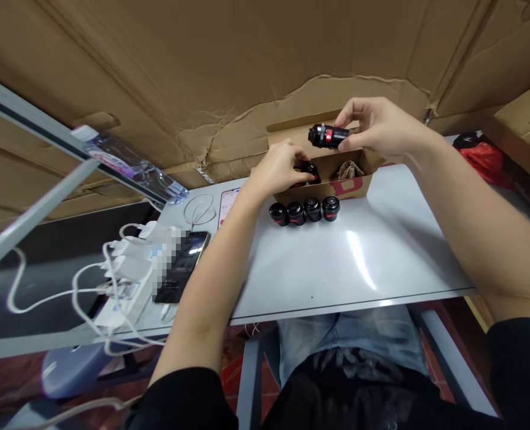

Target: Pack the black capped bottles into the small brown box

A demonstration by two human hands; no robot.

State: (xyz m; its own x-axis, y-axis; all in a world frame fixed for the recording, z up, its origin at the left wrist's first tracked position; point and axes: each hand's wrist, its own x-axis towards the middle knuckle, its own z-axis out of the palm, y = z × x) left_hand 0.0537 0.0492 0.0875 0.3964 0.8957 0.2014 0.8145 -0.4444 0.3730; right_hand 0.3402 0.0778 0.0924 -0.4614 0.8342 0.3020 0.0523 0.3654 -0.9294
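Note:
My right hand [379, 126] is raised over an open cardboard box [352, 186] and pinches a small black cylinder with a red band [327, 136], held sideways. My left hand [279, 166] reaches into the left end of the box, its fingers closed on another black and red part [310, 170]. Several matching black caps [304, 211] stand in a row on the white table [359, 263], just in front of the box. Crumpled brown paper [348, 171] lies inside the box.
A dark phone [182, 266] lies at the table's left, beside a white power strip [128, 280] with several chargers and cables. A second phone [227, 205] and a coiled cable [199, 210] lie behind. A water bottle [133, 168] rests on a metal rail. Cardboard sheets stand behind.

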